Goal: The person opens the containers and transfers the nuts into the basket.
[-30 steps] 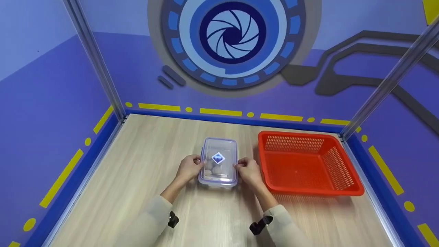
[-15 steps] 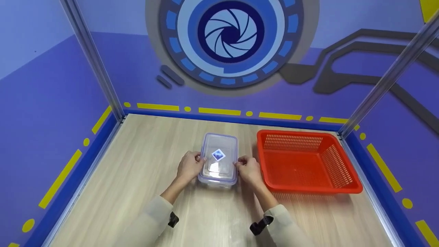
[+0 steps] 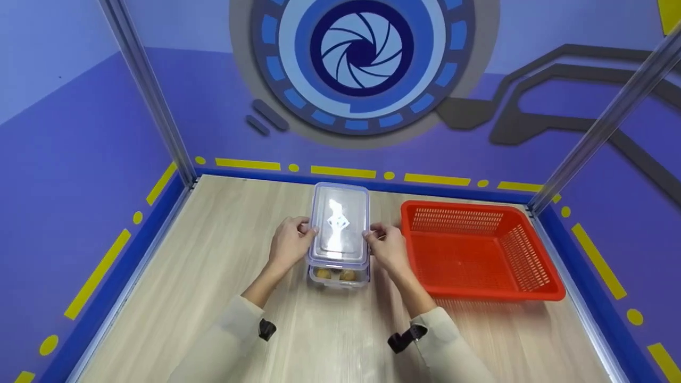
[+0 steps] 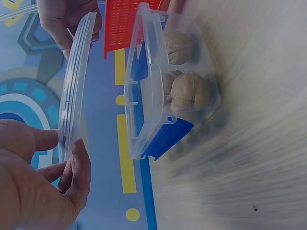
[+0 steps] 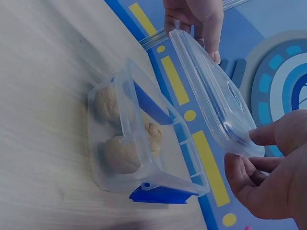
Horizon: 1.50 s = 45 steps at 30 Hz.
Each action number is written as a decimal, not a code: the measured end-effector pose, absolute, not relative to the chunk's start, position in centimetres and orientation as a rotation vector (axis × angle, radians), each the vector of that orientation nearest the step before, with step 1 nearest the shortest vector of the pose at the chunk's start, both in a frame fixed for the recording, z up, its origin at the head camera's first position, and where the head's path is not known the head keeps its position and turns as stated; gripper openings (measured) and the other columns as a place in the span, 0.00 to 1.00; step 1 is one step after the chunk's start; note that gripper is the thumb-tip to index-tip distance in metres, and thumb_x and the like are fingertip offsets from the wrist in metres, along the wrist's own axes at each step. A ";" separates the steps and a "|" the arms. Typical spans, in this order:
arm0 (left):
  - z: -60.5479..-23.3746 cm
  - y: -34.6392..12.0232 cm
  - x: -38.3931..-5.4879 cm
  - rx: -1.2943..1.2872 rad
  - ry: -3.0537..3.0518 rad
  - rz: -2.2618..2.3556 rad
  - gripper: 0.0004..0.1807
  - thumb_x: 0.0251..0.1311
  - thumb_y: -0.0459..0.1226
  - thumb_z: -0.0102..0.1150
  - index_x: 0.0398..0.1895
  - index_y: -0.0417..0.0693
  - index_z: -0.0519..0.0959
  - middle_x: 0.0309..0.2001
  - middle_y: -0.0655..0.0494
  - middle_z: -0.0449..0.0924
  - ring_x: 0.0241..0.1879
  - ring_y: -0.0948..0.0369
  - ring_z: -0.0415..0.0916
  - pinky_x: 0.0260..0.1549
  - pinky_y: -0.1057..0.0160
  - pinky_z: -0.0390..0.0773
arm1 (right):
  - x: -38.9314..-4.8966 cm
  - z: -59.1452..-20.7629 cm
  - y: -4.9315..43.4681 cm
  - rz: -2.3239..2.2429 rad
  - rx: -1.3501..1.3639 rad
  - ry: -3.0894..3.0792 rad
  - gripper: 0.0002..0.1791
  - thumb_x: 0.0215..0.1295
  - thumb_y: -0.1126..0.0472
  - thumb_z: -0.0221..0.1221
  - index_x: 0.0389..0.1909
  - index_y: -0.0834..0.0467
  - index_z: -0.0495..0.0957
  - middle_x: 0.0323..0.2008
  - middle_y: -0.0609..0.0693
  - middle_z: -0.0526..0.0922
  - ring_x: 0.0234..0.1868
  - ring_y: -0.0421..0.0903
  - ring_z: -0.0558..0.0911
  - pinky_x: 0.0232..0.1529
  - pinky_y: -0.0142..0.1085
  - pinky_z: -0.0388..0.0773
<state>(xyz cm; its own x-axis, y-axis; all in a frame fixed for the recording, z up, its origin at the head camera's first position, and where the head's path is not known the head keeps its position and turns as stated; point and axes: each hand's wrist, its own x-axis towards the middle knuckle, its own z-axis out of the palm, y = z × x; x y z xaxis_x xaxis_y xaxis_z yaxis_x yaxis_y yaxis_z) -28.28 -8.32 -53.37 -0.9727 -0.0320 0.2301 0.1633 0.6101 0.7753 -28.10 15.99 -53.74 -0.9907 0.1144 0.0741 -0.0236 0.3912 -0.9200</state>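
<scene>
Left hand (image 3: pixel 287 242) and right hand (image 3: pixel 390 249) pinch from opposite sides. Table (image 3: pixel 239 223) bears open box (image 4: pixel 156 86), just below. Lid (image 3: pixel 339 234), in both grips, hangs clear above: best kept level, hands matched in height. Blue latch (image 4: pixel 170 138) juts outward; worth steering round. Brown balls (image 4: pixel 190 91) lie inside.
</scene>
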 end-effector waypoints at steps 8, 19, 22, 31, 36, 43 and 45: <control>-52.7 -8.3 -28.6 -0.059 -2.604 -1.272 0.20 0.67 0.39 0.71 0.59 0.38 0.84 0.39 0.49 0.81 0.41 0.53 0.81 0.41 0.50 0.81 | -28.4 -53.4 16.0 1.701 -0.056 -2.497 0.15 0.70 0.67 0.65 0.54 0.70 0.83 0.33 0.57 0.83 0.31 0.52 0.85 0.31 0.38 0.87; -51.8 -9.1 -29.4 0.011 -2.520 -1.248 0.22 0.65 0.36 0.71 0.63 0.44 0.84 0.39 0.49 0.80 0.41 0.53 0.82 0.42 0.49 0.80 | -28.5 -50.7 15.3 2.003 -0.024 -2.478 0.23 0.78 0.64 0.57 0.69 0.69 0.75 0.48 0.65 0.83 0.47 0.62 0.86 0.52 0.49 0.87; -51.6 -9.4 -29.6 -0.001 -2.485 -1.268 0.22 0.66 0.36 0.71 0.63 0.43 0.83 0.39 0.48 0.81 0.41 0.52 0.83 0.42 0.48 0.81 | -28.7 -49.8 15.4 2.076 -0.047 -2.505 0.24 0.81 0.60 0.56 0.72 0.67 0.73 0.52 0.65 0.83 0.49 0.58 0.85 0.54 0.48 0.87; -50.0 -10.5 -29.0 -0.045 -2.528 -1.264 0.23 0.82 0.43 0.48 0.68 0.40 0.80 0.45 0.43 0.83 0.47 0.47 0.80 0.49 0.43 0.79 | -29.4 -48.3 15.2 2.259 0.005 -2.533 0.30 0.86 0.49 0.50 0.74 0.68 0.68 0.64 0.69 0.77 0.61 0.64 0.83 0.58 0.50 0.84; -48.9 -11.5 -28.9 0.018 -2.561 -1.461 0.28 0.86 0.46 0.37 0.63 0.36 0.81 0.53 0.37 0.82 0.58 0.41 0.78 0.59 0.39 0.75 | -29.8 -48.1 14.9 2.421 -0.010 -2.420 0.32 0.87 0.48 0.46 0.74 0.70 0.67 0.66 0.70 0.76 0.66 0.66 0.78 0.64 0.50 0.80; -47.7 -12.7 -28.8 0.012 -2.534 -1.818 0.33 0.87 0.50 0.29 0.77 0.35 0.68 0.72 0.36 0.72 0.72 0.42 0.70 0.67 0.43 0.75 | -29.9 -48.4 14.4 2.676 -0.111 -2.220 0.31 0.88 0.48 0.42 0.70 0.73 0.68 0.68 0.71 0.75 0.71 0.65 0.75 0.69 0.49 0.75; -47.6 -12.9 -28.8 0.012 -2.507 -1.906 0.33 0.87 0.50 0.30 0.78 0.35 0.66 0.75 0.36 0.69 0.75 0.44 0.67 0.67 0.45 0.75 | -29.9 -48.4 14.2 2.705 -0.120 -2.203 0.31 0.89 0.49 0.41 0.70 0.74 0.67 0.68 0.72 0.73 0.71 0.64 0.75 0.70 0.49 0.74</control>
